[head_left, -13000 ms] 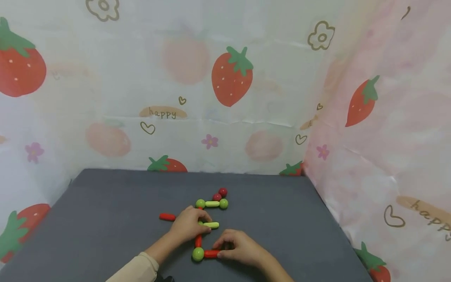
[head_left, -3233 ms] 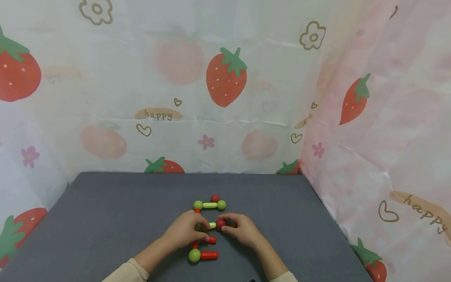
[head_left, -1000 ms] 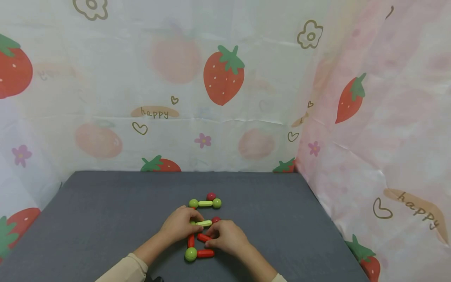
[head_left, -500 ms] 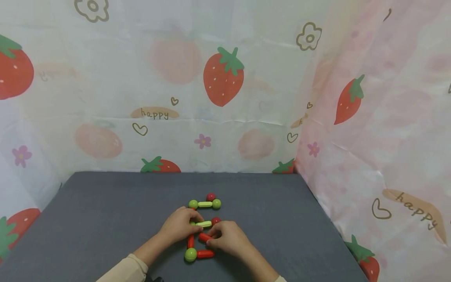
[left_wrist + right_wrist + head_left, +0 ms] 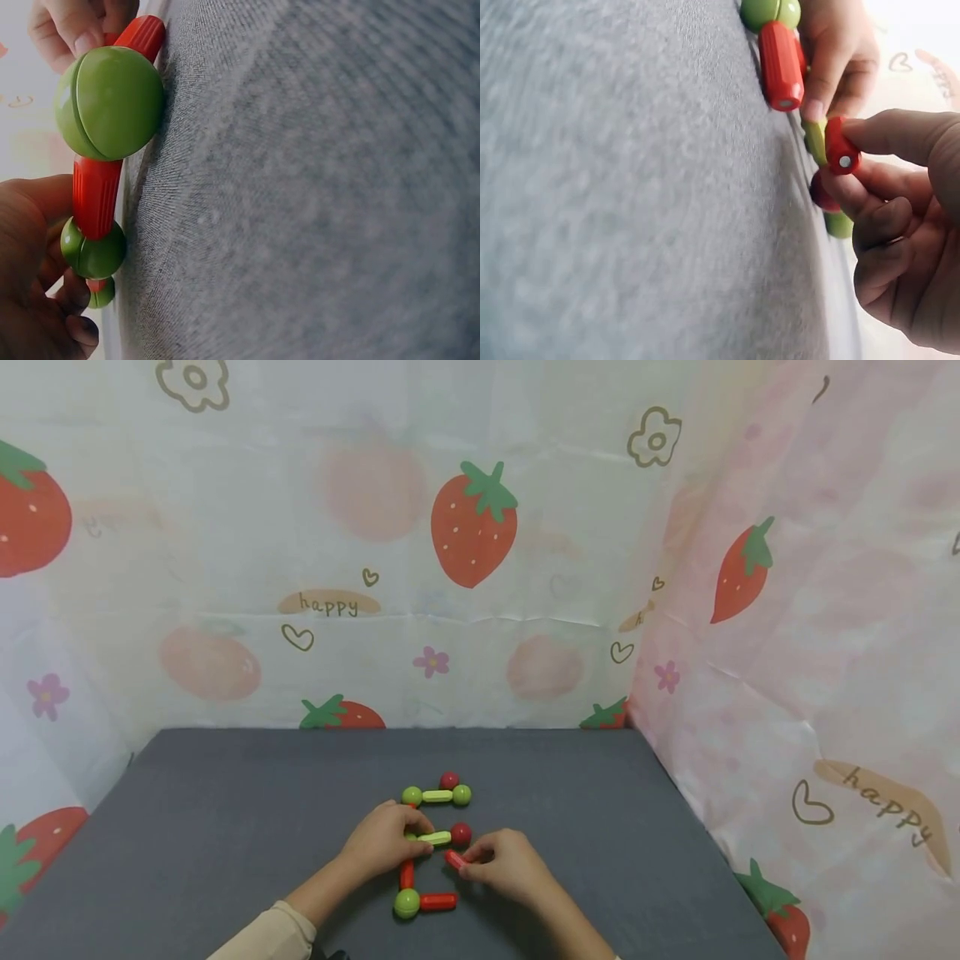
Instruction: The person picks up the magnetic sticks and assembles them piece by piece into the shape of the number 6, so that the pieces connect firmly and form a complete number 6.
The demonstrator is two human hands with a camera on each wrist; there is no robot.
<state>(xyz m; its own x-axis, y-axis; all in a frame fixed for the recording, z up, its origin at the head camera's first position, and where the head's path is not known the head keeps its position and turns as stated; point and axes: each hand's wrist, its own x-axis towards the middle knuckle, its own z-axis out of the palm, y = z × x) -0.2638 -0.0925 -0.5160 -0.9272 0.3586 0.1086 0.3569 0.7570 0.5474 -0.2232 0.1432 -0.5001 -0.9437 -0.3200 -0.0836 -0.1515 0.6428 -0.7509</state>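
My left hand (image 5: 384, 839) grips the middle green ball (image 5: 94, 249) of a figure of magnetic rods and balls lying on the table. From that ball a yellow-green rod (image 5: 435, 838) runs right to a dark red ball (image 5: 461, 834). Another red rod (image 5: 407, 874) leads down to the near green ball (image 5: 407, 904), which has a red rod (image 5: 438, 902) on its right side. My right hand (image 5: 504, 864) pinches a loose red magnetic rod (image 5: 843, 146) between thumb and fingertips, its silver end showing in the right wrist view. The far red rod is mostly hidden by my left hand.
At the figure's far end, two green balls (image 5: 461, 795) are joined by a yellow-green rod (image 5: 437, 796). A dark red ball (image 5: 449, 781) sits just behind them. The dark grey table (image 5: 247, 810) meets a strawberry-printed curtain (image 5: 480, 677) at the back and sides.
Over the longer span, a dark red ball came onto the middle yellow-green rod, and the red rod lying left is gone from there. Just now my right hand drew its red rod rightward.
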